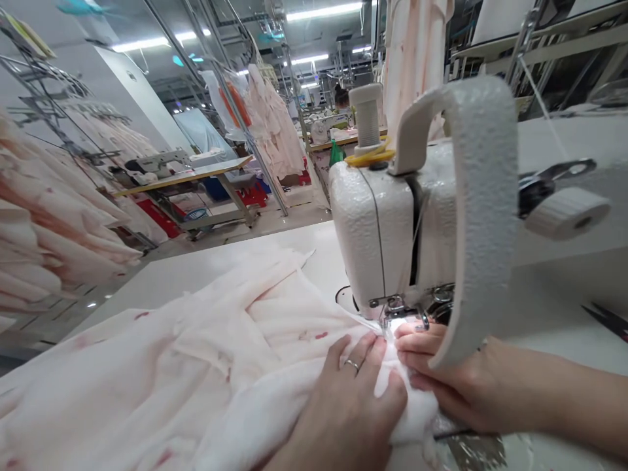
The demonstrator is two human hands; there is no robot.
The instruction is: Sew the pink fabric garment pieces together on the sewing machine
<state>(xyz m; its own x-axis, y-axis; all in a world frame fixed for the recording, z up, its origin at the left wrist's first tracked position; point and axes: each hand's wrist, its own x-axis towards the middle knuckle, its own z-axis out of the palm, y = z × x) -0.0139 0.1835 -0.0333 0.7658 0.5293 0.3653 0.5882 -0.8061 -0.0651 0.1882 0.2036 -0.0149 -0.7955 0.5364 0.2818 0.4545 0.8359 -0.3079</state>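
Note:
Pale pink fabric (pixel 206 366) with small red prints lies in loose folds over the white sewing table and runs under the presser foot (pixel 391 314) of a white sewing machine (pixel 370 229). My left hand (pixel 350 399), a ring on one finger, rests on the fabric just left of the needle area, its fingers stretched out and the thumb apart. Right of the presser foot, my right hand (pixel 451 369) has its fingers bent together on the fabric's edge. A curved white arm of the machine (pixel 485 216) partly covers that hand. The needle tip is too small to make out.
A thread spool (pixel 367 121) and a yellow loop (pixel 370 156) sit atop the machine. A white roll (pixel 569 212) is mounted at its right. Dark scissors (pixel 608 320) lie at the right edge. Hanging garments (pixel 49 229) and another sewing table (pixel 181 178) stand beyond.

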